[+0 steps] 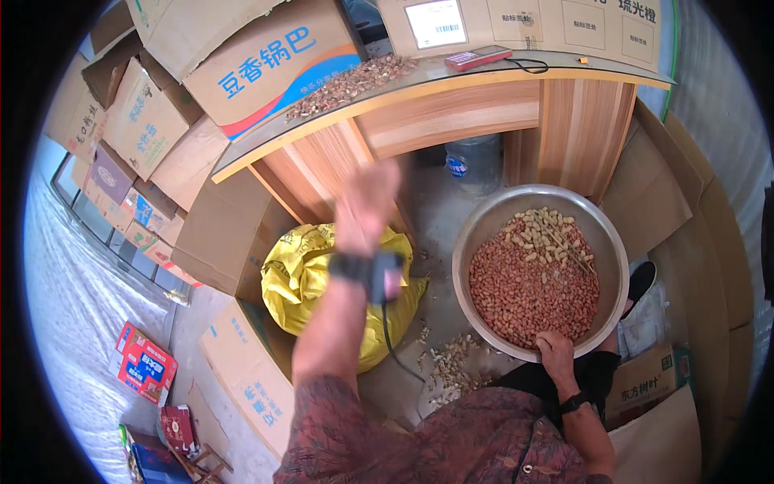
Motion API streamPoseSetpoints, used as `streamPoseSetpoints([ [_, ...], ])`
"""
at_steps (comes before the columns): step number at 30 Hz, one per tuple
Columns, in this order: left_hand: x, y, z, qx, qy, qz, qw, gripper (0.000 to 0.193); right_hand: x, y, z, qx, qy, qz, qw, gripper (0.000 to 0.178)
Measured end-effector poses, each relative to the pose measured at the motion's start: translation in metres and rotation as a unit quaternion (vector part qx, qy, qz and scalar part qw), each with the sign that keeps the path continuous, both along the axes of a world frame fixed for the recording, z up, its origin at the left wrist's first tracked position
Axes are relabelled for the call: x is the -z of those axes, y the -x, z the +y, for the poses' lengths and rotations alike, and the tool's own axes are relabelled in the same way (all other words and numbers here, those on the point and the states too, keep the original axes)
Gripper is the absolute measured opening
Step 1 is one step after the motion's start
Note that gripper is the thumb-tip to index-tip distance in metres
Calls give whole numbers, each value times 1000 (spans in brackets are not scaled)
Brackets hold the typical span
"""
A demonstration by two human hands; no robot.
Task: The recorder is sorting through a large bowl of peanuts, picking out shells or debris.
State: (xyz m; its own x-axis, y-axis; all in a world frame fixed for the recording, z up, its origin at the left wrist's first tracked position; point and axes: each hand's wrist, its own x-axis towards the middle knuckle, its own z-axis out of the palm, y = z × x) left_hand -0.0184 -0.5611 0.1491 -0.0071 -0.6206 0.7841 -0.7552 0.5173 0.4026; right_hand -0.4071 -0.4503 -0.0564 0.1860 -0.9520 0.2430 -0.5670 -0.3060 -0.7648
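A wide metal basin (460, 278) stands to the right, holding many shelled reddish peanuts (528, 282) and a heap of pale unshelled peanuts (542, 234) toward its far side. My right hand (556, 355) is at the near rim, its curled fingers gripping the edge. My left arm reaches forward over a yellow sack (294, 278). Motion smears my left hand (368, 202), so its fingers cannot be made out. Each wrist wears a dark band, and a cable hangs from the left one.
Ahead is a wooden desk (447, 121) with scattered peanuts (355, 85) and a red handheld device (478, 57) on top. Beneath it stands a clear water jug (474, 165). Broken shells (455, 367) litter the floor. Cardboard boxes (274, 68) crowd the left and back.
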Motion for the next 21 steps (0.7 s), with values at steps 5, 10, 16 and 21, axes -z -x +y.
streamPoseSetpoints([
  [5,-100,2,-27,247,-22,753,609,61,-2,-7,13,2,-2,23,1000,11],
  [10,-23,50,-20,239,-80,740,623,64,-5,0,28,13,-8,2,1000,12],
  [16,50,110,-4,214,-273,721,600,53,-8,11,6,93,54,-67,992,13],
  [21,113,148,-7,199,-488,579,622,38,-2,20,-6,174,97,-47,979,12],
])
